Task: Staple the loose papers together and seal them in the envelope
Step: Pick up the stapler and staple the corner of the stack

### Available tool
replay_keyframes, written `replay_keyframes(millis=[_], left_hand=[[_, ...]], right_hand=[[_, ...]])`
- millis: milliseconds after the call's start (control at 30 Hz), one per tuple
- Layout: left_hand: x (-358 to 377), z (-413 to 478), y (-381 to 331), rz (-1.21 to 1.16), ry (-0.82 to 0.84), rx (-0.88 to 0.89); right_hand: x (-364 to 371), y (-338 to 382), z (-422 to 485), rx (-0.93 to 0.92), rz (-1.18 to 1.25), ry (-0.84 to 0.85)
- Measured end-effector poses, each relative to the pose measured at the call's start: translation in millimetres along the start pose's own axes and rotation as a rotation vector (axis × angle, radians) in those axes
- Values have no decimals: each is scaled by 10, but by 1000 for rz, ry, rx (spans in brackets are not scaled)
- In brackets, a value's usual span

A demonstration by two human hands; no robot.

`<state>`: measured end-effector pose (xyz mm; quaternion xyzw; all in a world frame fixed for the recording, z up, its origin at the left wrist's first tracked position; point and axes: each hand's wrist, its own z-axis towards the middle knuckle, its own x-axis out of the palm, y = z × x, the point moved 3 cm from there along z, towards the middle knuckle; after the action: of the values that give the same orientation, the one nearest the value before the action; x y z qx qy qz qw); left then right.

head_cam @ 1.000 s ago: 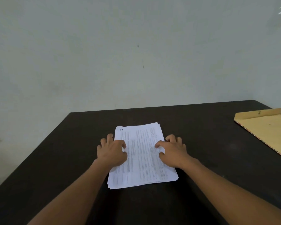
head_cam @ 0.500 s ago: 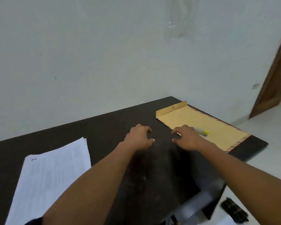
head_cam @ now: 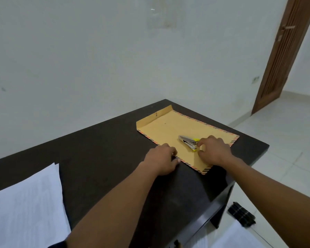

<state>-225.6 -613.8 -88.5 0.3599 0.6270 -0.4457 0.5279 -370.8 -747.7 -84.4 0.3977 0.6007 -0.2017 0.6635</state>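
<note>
so the person has left the papers (head_cam: 23, 204) w/ both hands and swung over to the right end of the dark surface (head_cam: 100, 151); a sec ago the hands were squaring that stack, now the sheets lie loose at the near left, well apart from everything else. right hand (head_cam: 214, 149) is over the near part of the brown envelope (head_cam: 168, 129), fingers curled, thumb and forefinger closing in on the yellow back end of the stapler (head_cam: 188, 142), which lies on the envelope w/ its metal nose pointing away to the left. looks like touching or just about, but it's not lifted, so i'd call that hand loosely curled and not gripping yet. left hand (head_cam: 162, 159) is empty, fingers bent, resting at the envelope's near striped edge, prob just steadying it. envelope flap is open at the far end, nothing inside as far as i can tell. my read: squaring is done, fetching the stapler is the step now; stapling, loading and sealing all remain. something dark sits on the floor (head_cam: 276, 140) below, can't tell what.
</note>
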Motion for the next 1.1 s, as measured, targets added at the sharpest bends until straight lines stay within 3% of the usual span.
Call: replay_keyframes(millis=[533,933,1100], left_hand=[[-292,-1640,1782,-64,-4,-403],[-347,-1943,1966,-149,-93,-423],[-616,-2202,2126,-170,-267,-468]], right_hand=[[612,2167,-589,-350,-44,171],[557,2492,-645,-337,-32,301],[360,2795,-514,-252,195,349]])
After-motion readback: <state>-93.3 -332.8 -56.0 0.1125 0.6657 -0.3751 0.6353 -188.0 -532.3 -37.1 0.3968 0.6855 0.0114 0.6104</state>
